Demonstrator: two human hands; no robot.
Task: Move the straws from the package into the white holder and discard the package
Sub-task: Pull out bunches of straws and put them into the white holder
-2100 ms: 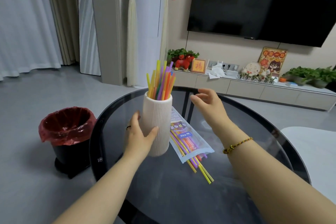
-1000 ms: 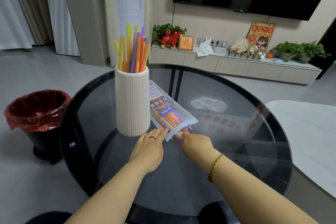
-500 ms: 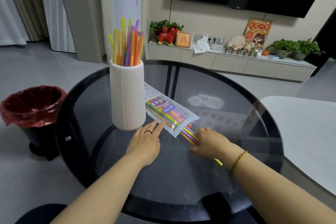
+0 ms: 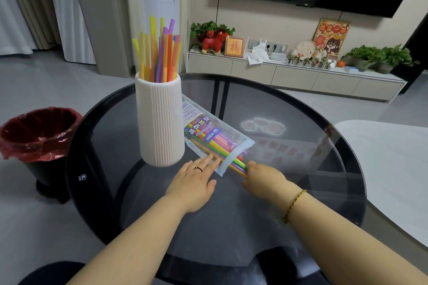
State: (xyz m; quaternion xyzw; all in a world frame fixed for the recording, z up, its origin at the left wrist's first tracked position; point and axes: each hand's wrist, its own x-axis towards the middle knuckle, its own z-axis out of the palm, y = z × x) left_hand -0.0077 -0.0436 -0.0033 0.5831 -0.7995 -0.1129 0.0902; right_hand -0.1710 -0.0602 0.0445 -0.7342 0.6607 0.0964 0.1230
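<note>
A white ribbed holder (image 4: 159, 120) stands upright on the round glass table (image 4: 301, 169) with several colourful straws (image 4: 159, 51) in it. Right beside it lies a clear straw package (image 4: 208, 132), its open end toward me, with more straws (image 4: 234, 162) sticking out. My left hand (image 4: 194, 180) lies flat with straight fingers pressing the package's near corner. My right hand (image 4: 264, 179) has its fingers curled round the ends of the protruding straws; its fingertips are hidden.
A black bin with a red liner (image 4: 38, 132) stands on the floor to the left of the table. A white table edge (image 4: 382, 157) is at the right. A low TV cabinet (image 4: 289, 74) with plants and ornaments runs along the far wall.
My left hand left the holder and came down flat on the package's corner. My right hand dropped to the package's open end, drew straws out a little, and now sits closer to the opening.
</note>
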